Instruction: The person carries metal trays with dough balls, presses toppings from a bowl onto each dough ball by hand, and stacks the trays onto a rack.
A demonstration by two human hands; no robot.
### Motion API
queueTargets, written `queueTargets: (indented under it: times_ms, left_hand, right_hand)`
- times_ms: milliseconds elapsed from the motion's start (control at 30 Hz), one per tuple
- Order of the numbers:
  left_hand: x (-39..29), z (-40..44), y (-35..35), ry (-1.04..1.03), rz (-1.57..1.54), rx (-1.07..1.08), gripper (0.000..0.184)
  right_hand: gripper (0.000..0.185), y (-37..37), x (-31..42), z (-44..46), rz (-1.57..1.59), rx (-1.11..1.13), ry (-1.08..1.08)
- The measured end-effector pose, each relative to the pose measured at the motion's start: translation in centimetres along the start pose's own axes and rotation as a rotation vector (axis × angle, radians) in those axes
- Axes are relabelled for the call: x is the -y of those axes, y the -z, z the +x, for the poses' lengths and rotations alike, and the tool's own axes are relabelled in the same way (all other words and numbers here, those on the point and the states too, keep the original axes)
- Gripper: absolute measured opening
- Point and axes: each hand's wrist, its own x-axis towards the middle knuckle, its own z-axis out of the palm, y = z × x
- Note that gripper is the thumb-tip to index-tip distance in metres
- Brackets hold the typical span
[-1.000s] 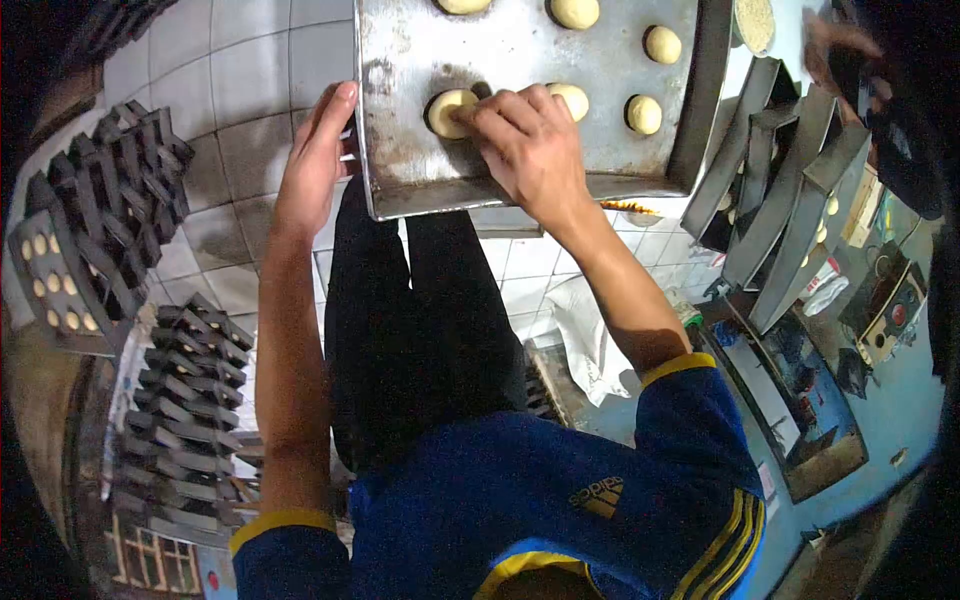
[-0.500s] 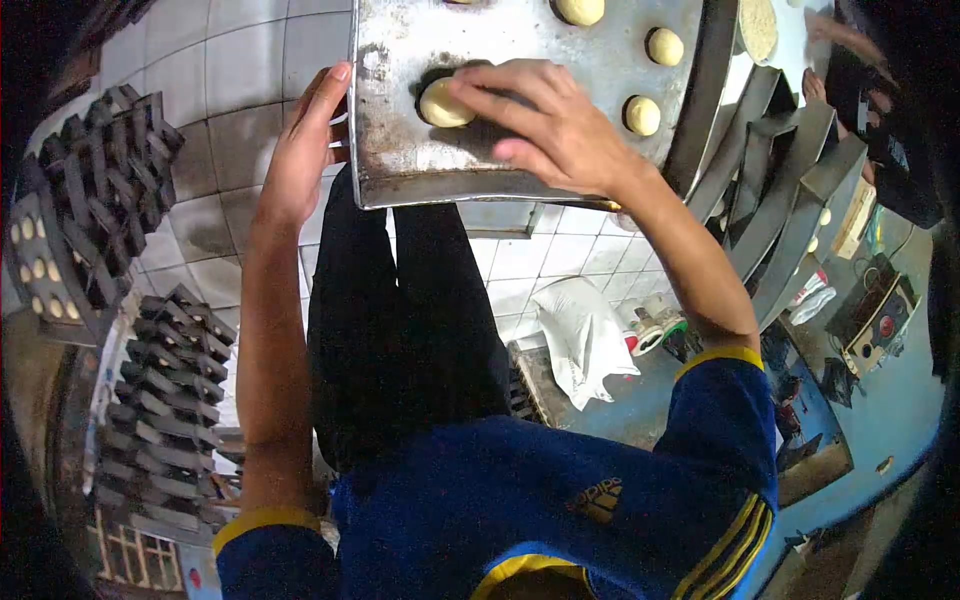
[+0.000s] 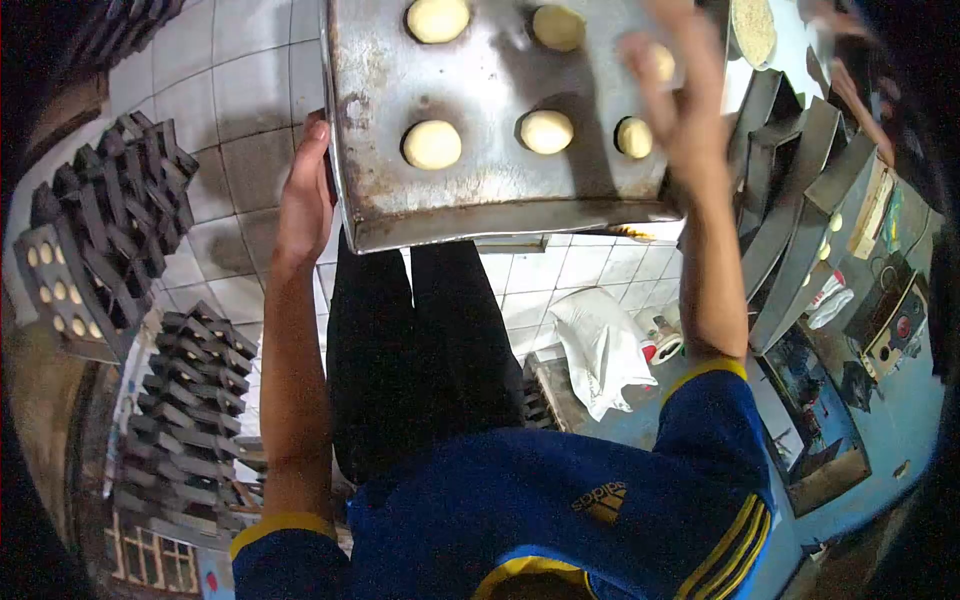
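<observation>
A worn metal tray (image 3: 480,90) fills the top middle, with several round dough pieces on it in rows. My left hand (image 3: 304,200) holds the tray at its left edge, thumb along the outside. Over the tray's right side is my right hand (image 3: 685,90), blurred by motion, its fingers apart beside a partly covered dough piece (image 3: 660,62). Near the front edge lie a dough piece (image 3: 432,145) at left, another dough piece (image 3: 546,131) in the middle and a third dough piece (image 3: 634,138) at right.
Crossed stacks of dark trays (image 3: 120,200) stand at the left, more stacked trays (image 3: 185,400) below them. Further trays (image 3: 800,190) stand at the right, near a bowl of crumbs (image 3: 753,32). A white sack (image 3: 603,350) lies low. Part of another person's arm (image 3: 862,110) shows at upper right.
My right hand has moved from the front-left dough piece to the tray's right side, its fingers now spread. The tray sits slightly lower and further left in view, my left hand still on its edge.
</observation>
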Motion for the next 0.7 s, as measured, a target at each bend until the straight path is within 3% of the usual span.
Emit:
queueTargets:
  times_ms: [33, 67, 133, 167, 233, 300, 400, 500, 533, 567, 633, 700]
  left_hand:
    - [0.2, 0.3, 0.0, -0.014, -0.037, 0.009, 0.059]
    - [0.1, 0.5, 0.0, -0.049, 0.122, -0.044, 0.061]
    - [3.0, 1.6, 4.3, 0.165, 0.066, -0.154, 0.054]
    - [2.5, 1.7, 3.1, 0.146, 0.034, -0.153, 0.06]
    - [2.7, 2.0, 3.6, 0.245, 0.033, -0.16, 0.067]
    - [2.9, 1.9, 4.0, 0.327, 0.031, -0.173, 0.074]
    - [1.9, 1.7, 1.1, 0.095, -0.05, -0.128, 0.078]
    - [1.6, 2.0, 1.0, 0.08, -0.093, -0.094, 0.083]
    - [1.9, 2.1, 1.7, 0.122, -0.1, -0.085, 0.084]
    - [2.0, 2.1, 2.1, 0.164, -0.109, -0.078, 0.085]
    - [1.6, 2.0, 1.5, 0.13, -0.073, -0.079, 0.085]
    - [1.1, 2.0, 0.8, 0.091, -0.044, -0.08, 0.085]
  right_hand:
    - [0.043, 2.1, -2.8, 0.7, 0.015, -0.189, -0.143]
    - [0.034, 2.8, -9.9, 0.7, 0.134, -0.486, -0.207]
    - [0.023, 7.2, -15.1, 0.7, -0.042, -0.659, -0.31]
    - [0.02, 10.9, -14.9, 1.0, -0.332, -0.527, -0.364]
    - [0.041, 15.5, -24.2, -1.5, -0.534, -0.295, -0.454]
    - [0.04, 15.0, -23.8, -0.7, -0.551, -0.27, -0.774]
    - [0.036, 14.3, -27.4, -1.7, -0.473, -0.18, -0.586]
    - [0.033, 12.5, -24.8, -0.8, -0.543, -0.164, -0.617]
    - [0.02, 12.7, -23.0, 0.0, -0.447, -0.139, -0.623]
    - [0.021, 12.8, -21.5, 0.8, -0.351, -0.113, -0.627]
    - [0.022, 12.3, -19.4, 1.5, -0.383, -0.228, -0.535]
    - [0.019, 12.1, -18.7, 1.7, -0.151, -0.334, -0.68]
